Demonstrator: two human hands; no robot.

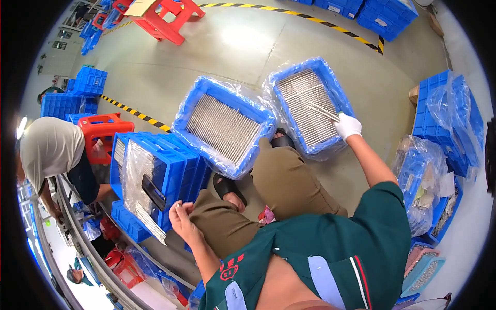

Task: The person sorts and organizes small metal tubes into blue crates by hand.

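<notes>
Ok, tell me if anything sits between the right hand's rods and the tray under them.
Nothing visible does. The gloved right hand holds a few thin metal rods directly over the plastic-lined blue tray, whose rows of rods lie uncovered.

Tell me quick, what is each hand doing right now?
Left hand: bare, fingers curled, pinching a small metal piece.
Right hand: white-gloved, closed on thin metal rods over a blue tray.

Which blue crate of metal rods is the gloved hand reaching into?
The right-hand crate, farther right of the two plastic-lined ones on the floor; the gloved right hand holds rods over it.
</notes>
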